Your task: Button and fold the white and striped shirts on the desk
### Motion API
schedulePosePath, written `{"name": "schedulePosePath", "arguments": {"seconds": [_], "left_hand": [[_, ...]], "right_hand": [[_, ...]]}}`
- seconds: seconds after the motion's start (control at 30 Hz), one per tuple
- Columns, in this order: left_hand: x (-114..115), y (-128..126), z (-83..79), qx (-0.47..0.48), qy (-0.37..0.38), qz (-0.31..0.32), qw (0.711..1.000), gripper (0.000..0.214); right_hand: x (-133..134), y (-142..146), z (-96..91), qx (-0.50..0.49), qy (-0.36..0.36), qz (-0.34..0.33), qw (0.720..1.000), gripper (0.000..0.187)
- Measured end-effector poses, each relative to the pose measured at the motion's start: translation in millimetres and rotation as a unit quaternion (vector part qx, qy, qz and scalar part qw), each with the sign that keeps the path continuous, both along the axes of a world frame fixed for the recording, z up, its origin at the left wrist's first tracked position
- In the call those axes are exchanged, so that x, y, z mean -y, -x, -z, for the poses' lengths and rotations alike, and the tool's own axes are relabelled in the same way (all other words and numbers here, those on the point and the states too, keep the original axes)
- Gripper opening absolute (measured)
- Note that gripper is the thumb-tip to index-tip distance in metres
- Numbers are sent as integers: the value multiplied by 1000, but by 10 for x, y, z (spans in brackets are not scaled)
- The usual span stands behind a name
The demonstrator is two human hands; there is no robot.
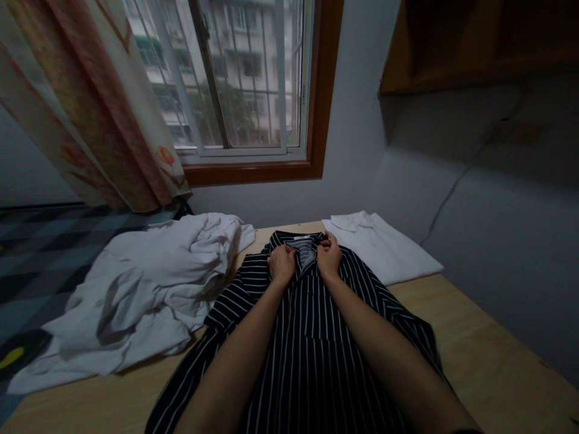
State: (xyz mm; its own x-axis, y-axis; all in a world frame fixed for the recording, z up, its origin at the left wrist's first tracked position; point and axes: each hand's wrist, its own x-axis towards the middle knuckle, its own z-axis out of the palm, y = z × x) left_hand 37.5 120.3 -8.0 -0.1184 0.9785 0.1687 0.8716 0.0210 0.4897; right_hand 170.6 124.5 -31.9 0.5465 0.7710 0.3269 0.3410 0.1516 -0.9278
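Farthest left of the fingers, a bed point(49, 265) with a checked cover runs alongside; a flowered curtain point(122, 114) hangs beyond it. Nearer the fingers, still to their left, a rumpled white pile point(154, 289) covers most of the left edge of the wooden tabletop point(488, 337). A thin strip of wood shows between the pile and a black shirt with white stripes point(294, 367). Ahead of the fingers is a barred window point(248, 84).

The left fingers point(288, 249) are clamped on one side of the shirt's collar. The shirt lies flat beneath both arms, front up, neck gap between the hands, its lower part running out of view towards the wearer. The right fingers point(332, 240) pinch the collar's other side. The tabletop's far edge is just past the collar.

Just right of the right fingers, a folded white shirt point(393, 250) reaches the right-hand edge. Nearer the wearer, a broad stretch of wood leaves room beside the right arm. A shelf point(443, 78) hangs high to the right.
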Motion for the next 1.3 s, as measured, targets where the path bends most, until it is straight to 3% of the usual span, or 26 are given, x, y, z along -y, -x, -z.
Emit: {"name": "schedulePosePath", "arguments": {"seconds": [0.1, 0.27, 0.57, 0.63, 0.7, 0.8, 0.87, 0.97, 1.03, 1.2, 1.3], "left_hand": [[-9, 27, 27, 42, -49, 4, 998, 19], [-4, 32, 53, 66, -121, 34, 990, 17], [60, 8, 40, 45, -152, 46, 986, 18], [50, 11, 45, 53, -148, 37, 987, 18], [26, 19, 58, 67, -140, 27, 988, 17], [-20, 32, 84, 93, -131, 21, 987, 15], [-41, 38, 94, 106, -131, 19, 986, 14], [-54, 41, 94, 128, -131, 10, 983, 13], [-53, 40, 87, 141, -126, 6, 982, 13], [-41, 32, 77, 141, -123, 10, 982, 12], [-33, 32, 90, 121, -143, 14, 982, 13]], "right_hand": [[-50, -95, 17, -7, 44, 0, 999, 37], [-119, -197, 16, -53, 87, -130, 986, 19], [-94, -89, -132, -111, 57, -253, 959, 39], [-49, -43, -142, -17, 47, -224, 973, 42], [26, -15, -146, 152, 46, -148, 976, 36], [151, -37, -165, 382, 94, -48, 918, 18], [204, -101, -201, 460, 139, -13, 877, 17], [219, -222, -287, 516, 171, -6, 840, 21], [207, -265, -349, 525, 185, -20, 830, 21], [210, -110, -409, 473, 154, -14, 868, 24], [231, 59, -369, 444, 183, -42, 876, 40]]}}
